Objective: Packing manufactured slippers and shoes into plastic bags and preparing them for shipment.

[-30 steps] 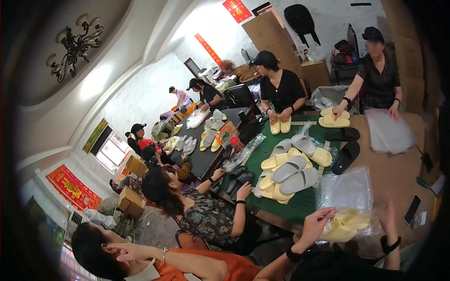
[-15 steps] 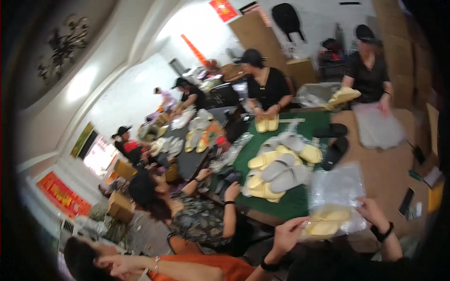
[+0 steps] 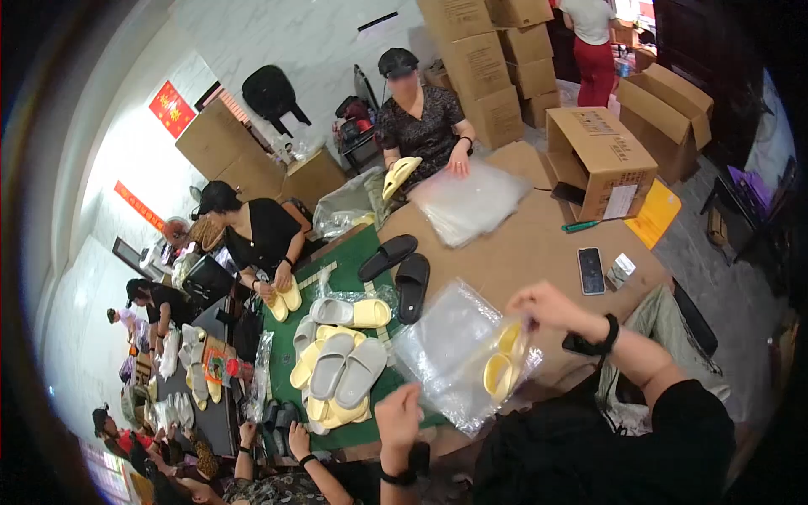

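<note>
Pinched at its upper edge by the right hand (image 3: 543, 305), a clear plastic bag (image 3: 484, 362) hangs tilted above the near side of the table (image 3: 539, 240), with a pair of yellow slippers (image 3: 502, 364) inside it. The left hand (image 3: 398, 414) sits lower and to the left, near the bag's bottom corner; whether its fingers close on the plastic cannot be told. The slippers lie directly below the right hand's pinch, between the two hands.

Edges and room: the near table edge runs just below the bag, close to the person's dark sleeve. To the left, a heap of grey and yellow slippers (image 3: 337, 370) lies on a green mat (image 3: 341, 261), near the left hand. Beyond the bag, a pair of black slippers (image 3: 400, 269) lies on the mat's far side. To the right, bare brown tabletop holds a phone (image 3: 591, 270), with an open cardboard box (image 3: 599, 160) at the far corner. Across the table, another person presses on a stack of clear bags (image 3: 471, 202).
</note>
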`<control>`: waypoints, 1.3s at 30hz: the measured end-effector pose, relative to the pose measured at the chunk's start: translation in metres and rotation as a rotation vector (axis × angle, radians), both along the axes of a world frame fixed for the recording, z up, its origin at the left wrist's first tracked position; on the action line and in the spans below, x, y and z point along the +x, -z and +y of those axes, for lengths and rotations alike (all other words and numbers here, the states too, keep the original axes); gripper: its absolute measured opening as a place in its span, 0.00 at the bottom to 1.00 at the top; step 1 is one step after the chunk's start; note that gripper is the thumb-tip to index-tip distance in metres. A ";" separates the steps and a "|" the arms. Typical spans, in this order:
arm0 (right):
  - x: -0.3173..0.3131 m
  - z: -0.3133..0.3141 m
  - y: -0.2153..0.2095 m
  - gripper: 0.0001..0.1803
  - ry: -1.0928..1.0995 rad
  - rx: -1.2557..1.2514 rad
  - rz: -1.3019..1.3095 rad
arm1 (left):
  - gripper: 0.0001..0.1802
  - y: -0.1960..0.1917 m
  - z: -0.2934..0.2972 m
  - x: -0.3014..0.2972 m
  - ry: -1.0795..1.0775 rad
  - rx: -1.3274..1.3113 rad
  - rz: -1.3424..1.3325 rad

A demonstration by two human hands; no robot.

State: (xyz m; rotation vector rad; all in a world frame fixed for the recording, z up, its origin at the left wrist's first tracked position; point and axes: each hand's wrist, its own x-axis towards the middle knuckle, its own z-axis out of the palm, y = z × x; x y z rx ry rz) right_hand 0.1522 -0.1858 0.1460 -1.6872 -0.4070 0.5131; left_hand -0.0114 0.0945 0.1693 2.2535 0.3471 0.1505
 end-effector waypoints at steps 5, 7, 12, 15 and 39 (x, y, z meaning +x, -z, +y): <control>0.060 -0.012 0.000 0.09 0.280 0.130 0.011 | 0.08 -0.001 -0.019 0.098 0.173 0.245 -0.384; 0.073 -0.023 0.000 0.08 0.367 0.192 -0.011 | 0.07 -0.013 -0.036 0.119 0.169 0.243 -0.462; 0.079 -0.066 0.034 0.08 0.530 0.375 -0.058 | 0.10 -0.004 -0.069 0.108 0.324 0.115 -0.474; 0.075 -0.087 0.081 0.11 0.601 0.201 0.118 | 0.13 0.036 -0.075 0.088 0.461 0.087 -0.364; -0.115 0.086 0.260 0.22 -0.759 -0.895 -0.410 | 0.33 0.200 0.153 -0.001 -0.422 -0.644 0.005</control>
